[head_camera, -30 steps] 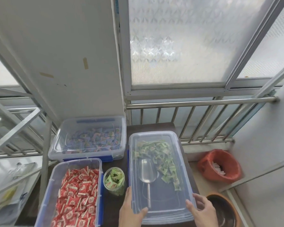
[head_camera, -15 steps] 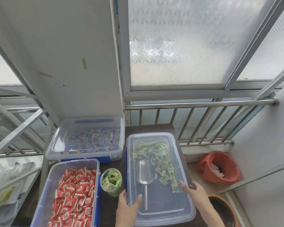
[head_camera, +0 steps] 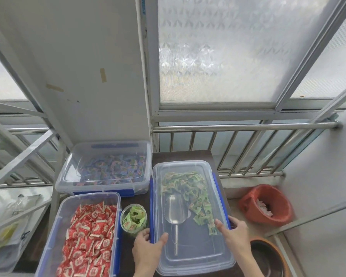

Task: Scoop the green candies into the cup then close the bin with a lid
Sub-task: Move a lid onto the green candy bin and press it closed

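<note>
The clear lid [head_camera: 196,254] lies on top of the bin [head_camera: 221,198] of green candies [head_camera: 185,186], on the right side of the dark table [head_camera: 180,155]. The bin has blue clips along its long sides. Through the lid you can see the green candies piled at the far end and down the right side. A shiny metal scoop [head_camera: 175,210] lies inside too, with its thin handle pointing toward the person.

The left hand [head_camera: 148,250] grips the left edge of the lid near the front. Its thumb is on top of the lid and its fingers curl around the blue clip on the side. The right hand [head_camera: 233,234] holds the right edge the same way, with the thumb on top and the fingers wrapped over the side clip.

Just left of the bin stands a small clear cup [head_camera: 133,219] full of green candies. It is close to the left hand but not touching it.

Farther left is an open bin of red candies [head_camera: 90,234]. Behind it sits a closed bin of blue candies [head_camera: 108,168]. On the floor to the right there is a bucket lined with a red bag [head_camera: 266,204], and a brown pot [head_camera: 268,256] is near the right arm.
</note>
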The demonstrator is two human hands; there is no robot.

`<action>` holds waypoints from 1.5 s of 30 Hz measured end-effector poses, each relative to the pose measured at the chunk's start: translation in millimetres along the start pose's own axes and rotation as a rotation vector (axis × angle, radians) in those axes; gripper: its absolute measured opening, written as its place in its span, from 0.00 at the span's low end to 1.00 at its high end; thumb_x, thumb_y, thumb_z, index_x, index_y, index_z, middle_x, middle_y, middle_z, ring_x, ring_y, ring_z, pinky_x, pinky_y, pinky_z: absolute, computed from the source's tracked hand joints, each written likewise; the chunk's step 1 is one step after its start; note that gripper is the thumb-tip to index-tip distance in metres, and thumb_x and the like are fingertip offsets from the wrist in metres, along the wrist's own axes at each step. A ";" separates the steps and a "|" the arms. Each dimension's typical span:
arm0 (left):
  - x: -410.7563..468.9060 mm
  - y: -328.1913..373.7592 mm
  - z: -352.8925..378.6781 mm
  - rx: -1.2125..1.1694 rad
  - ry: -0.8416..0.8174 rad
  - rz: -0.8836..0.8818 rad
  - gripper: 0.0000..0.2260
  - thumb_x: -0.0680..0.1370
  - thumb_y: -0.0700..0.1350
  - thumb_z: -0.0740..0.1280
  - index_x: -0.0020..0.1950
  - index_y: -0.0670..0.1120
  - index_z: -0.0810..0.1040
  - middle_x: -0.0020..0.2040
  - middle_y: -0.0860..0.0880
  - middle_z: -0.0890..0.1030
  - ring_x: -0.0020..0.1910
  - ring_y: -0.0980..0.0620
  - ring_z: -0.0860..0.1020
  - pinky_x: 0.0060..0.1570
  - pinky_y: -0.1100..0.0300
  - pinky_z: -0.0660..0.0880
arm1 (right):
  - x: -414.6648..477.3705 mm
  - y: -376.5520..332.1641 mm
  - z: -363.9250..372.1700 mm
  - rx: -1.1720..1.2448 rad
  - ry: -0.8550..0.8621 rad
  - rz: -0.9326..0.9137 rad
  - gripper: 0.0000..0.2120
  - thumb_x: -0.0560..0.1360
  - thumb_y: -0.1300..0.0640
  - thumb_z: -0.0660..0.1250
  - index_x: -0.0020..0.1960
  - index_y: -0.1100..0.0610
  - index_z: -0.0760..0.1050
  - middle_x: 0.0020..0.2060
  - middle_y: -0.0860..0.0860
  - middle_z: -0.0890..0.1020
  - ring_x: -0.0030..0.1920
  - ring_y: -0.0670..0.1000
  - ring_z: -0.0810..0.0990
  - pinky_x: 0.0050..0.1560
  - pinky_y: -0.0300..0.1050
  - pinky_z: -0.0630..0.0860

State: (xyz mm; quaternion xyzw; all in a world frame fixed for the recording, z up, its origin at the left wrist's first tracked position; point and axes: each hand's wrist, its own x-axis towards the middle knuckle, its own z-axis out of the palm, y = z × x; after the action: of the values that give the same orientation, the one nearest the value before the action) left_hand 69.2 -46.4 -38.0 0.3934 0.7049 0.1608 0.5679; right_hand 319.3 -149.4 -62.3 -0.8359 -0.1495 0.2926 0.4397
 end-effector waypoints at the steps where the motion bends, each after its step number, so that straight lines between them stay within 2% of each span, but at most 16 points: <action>1: -3.3 1.5 0.0 0.025 0.014 0.024 0.33 0.61 0.49 0.82 0.62 0.40 0.78 0.56 0.42 0.84 0.56 0.46 0.82 0.65 0.55 0.73 | 3.5 7.3 3.8 -0.038 0.015 -0.011 0.44 0.50 0.25 0.72 0.54 0.56 0.83 0.44 0.55 0.83 0.41 0.50 0.84 0.47 0.54 0.82; 2: -6.6 3.3 0.1 0.029 0.006 0.045 0.35 0.61 0.50 0.82 0.64 0.40 0.77 0.59 0.42 0.83 0.59 0.47 0.81 0.67 0.54 0.72 | 1.7 5.8 5.0 -0.058 0.003 -0.016 0.42 0.52 0.27 0.73 0.54 0.56 0.83 0.44 0.55 0.82 0.42 0.51 0.84 0.47 0.54 0.82; 4: -9.0 3.8 0.0 0.014 -0.003 0.071 0.36 0.62 0.48 0.82 0.67 0.40 0.76 0.62 0.42 0.81 0.62 0.49 0.80 0.69 0.54 0.70 | -23.0 -31.1 0.6 -0.105 0.008 -0.026 0.31 0.61 0.39 0.78 0.56 0.58 0.83 0.44 0.57 0.79 0.42 0.52 0.81 0.49 0.52 0.79; 6: -9.9 4.9 1.5 0.006 -0.002 0.076 0.35 0.64 0.46 0.81 0.68 0.40 0.75 0.63 0.42 0.80 0.64 0.49 0.78 0.70 0.54 0.68 | -31.1 -43.4 -0.8 -0.143 0.019 -0.021 0.24 0.67 0.49 0.77 0.58 0.61 0.81 0.45 0.59 0.75 0.43 0.54 0.78 0.49 0.50 0.76; 10: -10.8 4.8 4.5 0.043 0.047 0.104 0.32 0.66 0.47 0.80 0.66 0.40 0.76 0.62 0.44 0.81 0.63 0.48 0.79 0.70 0.55 0.68 | -32.3 -49.7 1.0 -0.160 0.031 0.001 0.22 0.70 0.55 0.75 0.60 0.65 0.78 0.46 0.59 0.72 0.45 0.56 0.75 0.48 0.45 0.70; 13: -11.7 5.4 4.0 0.067 0.087 0.117 0.29 0.66 0.48 0.79 0.65 0.41 0.78 0.60 0.43 0.82 0.61 0.48 0.80 0.67 0.59 0.67 | -31.2 -50.6 2.7 -0.159 0.039 0.001 0.17 0.72 0.57 0.73 0.57 0.65 0.79 0.43 0.56 0.70 0.38 0.51 0.73 0.41 0.43 0.68; 16: -14.2 8.8 3.4 0.065 0.089 0.114 0.28 0.67 0.48 0.79 0.64 0.41 0.78 0.60 0.43 0.82 0.60 0.48 0.80 0.66 0.60 0.67 | -30.6 -50.4 2.6 -0.167 0.037 -0.015 0.17 0.72 0.57 0.73 0.58 0.65 0.79 0.40 0.52 0.67 0.36 0.49 0.71 0.39 0.43 0.67; 18: -15.4 10.6 2.7 0.051 0.079 0.103 0.28 0.67 0.47 0.79 0.64 0.40 0.78 0.60 0.43 0.82 0.60 0.48 0.80 0.67 0.59 0.67 | -30.3 -50.1 1.8 -0.153 0.023 -0.005 0.16 0.72 0.57 0.73 0.56 0.65 0.80 0.41 0.53 0.68 0.36 0.49 0.72 0.39 0.43 0.67; 20: -13.6 10.1 2.6 0.006 0.050 0.079 0.30 0.65 0.44 0.80 0.65 0.39 0.78 0.61 0.42 0.81 0.61 0.47 0.80 0.68 0.57 0.68 | -28.2 -45.5 -1.1 -0.082 -0.004 0.008 0.17 0.70 0.59 0.75 0.57 0.64 0.81 0.44 0.56 0.75 0.39 0.51 0.76 0.41 0.44 0.70; 23: -11.8 8.3 1.5 -0.064 -0.007 0.051 0.33 0.63 0.42 0.81 0.66 0.39 0.76 0.62 0.41 0.81 0.62 0.46 0.79 0.68 0.53 0.71 | -22.5 -39.2 -9.5 0.108 -0.074 0.121 0.19 0.68 0.66 0.76 0.57 0.65 0.79 0.40 0.54 0.83 0.39 0.53 0.80 0.40 0.43 0.75; 26: -6.6 7.0 3.4 -0.102 -0.048 0.050 0.36 0.63 0.48 0.81 0.69 0.43 0.74 0.64 0.45 0.80 0.62 0.48 0.79 0.69 0.50 0.70 | -14.7 -36.7 -11.9 0.175 -0.132 0.183 0.22 0.66 0.66 0.77 0.59 0.63 0.77 0.44 0.55 0.84 0.40 0.53 0.81 0.40 0.44 0.76; 29: 0.8 8.5 7.3 -0.092 -0.047 0.003 0.35 0.68 0.56 0.76 0.71 0.44 0.72 0.68 0.46 0.77 0.67 0.47 0.74 0.71 0.48 0.67 | -16.9 -40.3 -10.8 0.194 -0.138 0.142 0.18 0.68 0.68 0.75 0.56 0.58 0.79 0.41 0.51 0.84 0.41 0.53 0.82 0.45 0.46 0.77; 34: -3.5 21.8 9.1 -0.032 -0.021 0.002 0.31 0.74 0.50 0.72 0.74 0.40 0.68 0.72 0.41 0.71 0.72 0.45 0.70 0.72 0.53 0.62 | -23.4 -44.7 -9.2 0.170 -0.139 0.082 0.13 0.70 0.69 0.72 0.45 0.51 0.81 0.35 0.42 0.86 0.39 0.49 0.82 0.43 0.43 0.77; 38: 0.3 18.4 12.4 0.036 0.006 0.039 0.25 0.75 0.49 0.70 0.70 0.41 0.73 0.68 0.44 0.77 0.69 0.45 0.73 0.72 0.53 0.64 | -24.3 -43.4 -4.5 0.055 -0.117 0.061 0.11 0.70 0.63 0.73 0.50 0.52 0.84 0.37 0.45 0.87 0.42 0.50 0.85 0.50 0.52 0.79; 43: -2.5 24.0 14.9 0.061 0.050 0.020 0.24 0.77 0.47 0.68 0.71 0.41 0.72 0.69 0.45 0.76 0.70 0.44 0.72 0.70 0.55 0.64 | 1.7 -9.2 5.2 -0.009 -0.084 0.082 0.24 0.61 0.49 0.72 0.57 0.54 0.82 0.46 0.47 0.87 0.50 0.50 0.85 0.55 0.53 0.80; 45: -2.5 23.3 14.3 0.066 0.038 0.029 0.24 0.77 0.47 0.68 0.71 0.40 0.72 0.69 0.44 0.76 0.70 0.44 0.71 0.71 0.54 0.63 | 0.3 -15.3 3.9 -0.028 -0.088 0.098 0.25 0.60 0.48 0.72 0.56 0.54 0.83 0.47 0.48 0.87 0.50 0.50 0.85 0.55 0.53 0.80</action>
State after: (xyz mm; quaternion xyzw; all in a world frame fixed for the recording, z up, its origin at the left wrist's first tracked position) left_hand 91.2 -36.5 -24.9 0.4189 0.7149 0.1531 0.5386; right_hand 317.2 -137.9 -51.6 -0.8347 -0.1316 0.3482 0.4058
